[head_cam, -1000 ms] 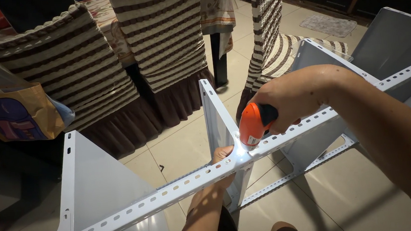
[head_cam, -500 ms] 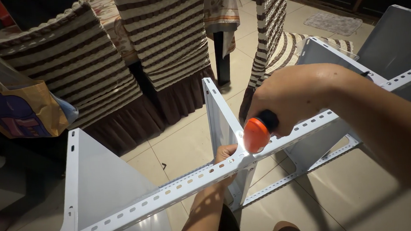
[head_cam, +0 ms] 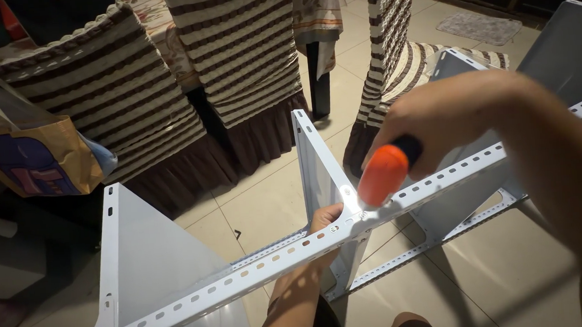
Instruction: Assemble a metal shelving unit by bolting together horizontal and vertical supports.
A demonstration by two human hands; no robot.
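Right hand [head_cam: 450, 117] grips orange-handled screwdriver [head_cam: 384, 173] on perforated white steel rail [head_cam: 244, 281]; left hand [head_cam: 325, 218] clasps rail underneath.

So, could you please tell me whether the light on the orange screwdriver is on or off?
On: the orange-bodied powered screwdriver in the right hand casts a bright spot on the white perforated metal rail.

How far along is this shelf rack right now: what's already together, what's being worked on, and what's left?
Already together: three white shelf panels stand on edge between slotted angle rails, on the tiled floor. In hand: the right hand presses an orange-handled screwdriver at the joint of the middle panel and the near rail, while the left hand reaches up behind that joint. Left: the other joints; whether they are fastened cannot be told.
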